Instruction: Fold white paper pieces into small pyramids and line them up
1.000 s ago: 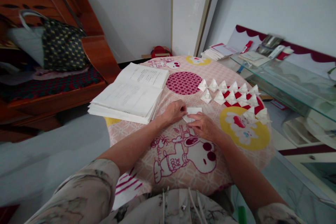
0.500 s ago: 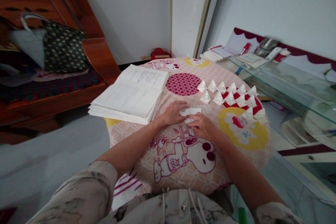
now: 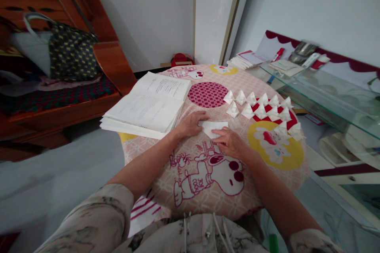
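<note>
A small folded piece of white paper (image 3: 206, 127) lies flat on the patterned tablecloth, its lower side narrowing to a point. My left hand (image 3: 192, 123) rests at the paper's left edge, fingers stretched forward and nothing visibly gripped. From the right, my right hand (image 3: 230, 142) presses an extended index finger on the paper; its thumb is stretched out below, and the other fingers are partly hidden. Beyond my right hand stand several folded white paper pyramids (image 3: 261, 110) in rows.
An open stack of printed sheets (image 3: 145, 104) lies to my left on the round table (image 3: 204, 209). At the right, a glass shelf (image 3: 332, 99) holds a metal container (image 3: 305, 48) and a red marker-like item (image 3: 278, 54). A wooden bench (image 3: 111, 67) carries bags at the left.
My left hand has slid left off the top of the paper to its edge, uncovering more of it. The right hand has stayed nearly in place.
</note>
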A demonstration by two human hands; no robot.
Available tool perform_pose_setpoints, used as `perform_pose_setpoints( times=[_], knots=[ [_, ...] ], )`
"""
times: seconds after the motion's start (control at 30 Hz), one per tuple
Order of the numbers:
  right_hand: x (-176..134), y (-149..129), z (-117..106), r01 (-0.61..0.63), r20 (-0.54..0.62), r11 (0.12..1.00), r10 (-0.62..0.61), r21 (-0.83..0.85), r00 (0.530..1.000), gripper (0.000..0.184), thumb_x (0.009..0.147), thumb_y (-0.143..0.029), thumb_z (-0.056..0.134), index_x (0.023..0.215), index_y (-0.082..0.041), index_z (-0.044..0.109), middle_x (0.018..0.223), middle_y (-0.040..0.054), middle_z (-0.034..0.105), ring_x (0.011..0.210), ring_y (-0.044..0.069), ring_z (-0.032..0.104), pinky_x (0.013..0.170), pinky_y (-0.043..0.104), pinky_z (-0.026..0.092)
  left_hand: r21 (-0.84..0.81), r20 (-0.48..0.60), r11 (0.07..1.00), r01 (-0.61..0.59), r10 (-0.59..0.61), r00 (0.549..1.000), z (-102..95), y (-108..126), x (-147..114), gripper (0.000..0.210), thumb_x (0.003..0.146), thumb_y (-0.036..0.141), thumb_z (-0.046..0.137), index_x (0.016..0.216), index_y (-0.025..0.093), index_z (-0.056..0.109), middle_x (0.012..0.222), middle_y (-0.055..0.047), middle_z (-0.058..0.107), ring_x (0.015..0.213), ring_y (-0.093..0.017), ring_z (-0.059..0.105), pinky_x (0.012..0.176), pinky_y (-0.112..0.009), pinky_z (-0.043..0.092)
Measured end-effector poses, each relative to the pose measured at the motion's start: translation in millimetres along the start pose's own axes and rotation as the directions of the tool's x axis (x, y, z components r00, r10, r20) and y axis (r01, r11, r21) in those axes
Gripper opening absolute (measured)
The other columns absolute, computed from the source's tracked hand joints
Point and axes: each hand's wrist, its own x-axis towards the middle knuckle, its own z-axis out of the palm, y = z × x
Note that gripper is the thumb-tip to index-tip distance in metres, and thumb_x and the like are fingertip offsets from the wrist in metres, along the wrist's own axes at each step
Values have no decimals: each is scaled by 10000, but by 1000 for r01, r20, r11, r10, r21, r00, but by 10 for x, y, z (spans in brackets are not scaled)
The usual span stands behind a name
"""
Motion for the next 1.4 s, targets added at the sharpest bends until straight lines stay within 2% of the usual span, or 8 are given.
perform_pose_setpoints(
  times=[0.13, 0.23, 0.33, 0.5, 0.63, 0.87, 1.2, 1.4],
  knots=[
    [11, -15, -12, -6, 10, 1000, 7, -28, 1000, 261, 837, -60, 653, 878, -251, 826, 1270, 80, 738, 1019, 282, 661, 931, 499, 563, -39, -119, 999, 34, -38, 992, -25, 44, 8, 613, 702, -65, 523, 1222, 179, 735, 1379, -105, 659, 1289, -243, 610, 1130, -405, 482],
    [15, -24, -11, 10, 0, 998, -10, -62, 1000, 256, 830, -50, 641, 866, -226, 824, 1258, 93, 741, 1018, 275, 666, 934, 478, 564, -120, -224, 992, -39, 11, 975, -46, 151, -21, 511, 714, -86, 496, 1066, 161, 771, 1198, -95, 734, 1133, -199, 672, 1025, -350, 527],
    [9, -23, -7, 23, -15, 998, -24, -59, 1000, 266, 833, -40, 622, 852, -218, 818, 1235, 100, 745, 1019, 269, 669, 941, 468, 559, -209, -161, 970, -124, 91, 983, -33, 256, -51, 330, 818, 15, 558, 1025, 164, 767, 989, -60, 759, 895, -159, 692, 866, -302, 549],
    [10, -4, 18, 22, -84, 1000, -23, -8, 996, 253, 893, -88, 590, 919, -212, 809, 1180, 110, 741, 1017, 255, 666, 941, 443, 548, -190, -28, 968, -165, 162, 986, 29, 275, -33, 263, 835, 56, 578, 959, 169, 781, 917, -47, 749, 876, -157, 677, 864, -296, 525],
    [84, -42, 38, -6, -70, 1000, 4, -25, 998, 265, 947, -118, 536, 1007, -200, 780, 1096, 102, 707, 993, 226, 641, 898, 365, 531, -192, -29, 969, -155, 153, 988, 36, 246, -18, 283, 813, 43, 569, 929, 173, 792, 932, -48, 743, 888, -155, 672, 872, -285, 518],
    [187, -110, 23, -82, 4, 996, 82, -44, 997, 281, 963, -111, 487, 974, -204, 751, 1005, 81, 656, 894, 204, 606, 825, 325, 497, -196, -28, 971, -141, 138, 990, 43, 239, -18, 298, 798, 47, 569, 931, 187, 795, 917, -37, 743, 896, -158, 671, 864, -282, 519],
    [36, -7, -2, -39, -24, 997, 41, 70, 999, 302, 852, -52, 555, 913, -210, 804, 1202, 103, 709, 1113, 253, 662, 968, 400, 539, -192, -10, 973, -124, 124, 992, 31, 251, -25, 305, 817, 58, 564, 950, 196, 802, 925, -39, 744, 904, -158, 671, 908, -301, 529],
    [-38, 58, -42, -19, -44, 987, 26, 160, 999, 284, 806, -22, 578, 758, -211, 784, 1183, 91, 733, 1079, 250, 695, 954, 414, 555, -167, -18, 976, -142, 141, 990, 26, 265, -41, 287, 830, 54, 578, 962, 178, 801, 963, -61, 746, 910, -167, 680, 903, -308, 536]
  ],
)
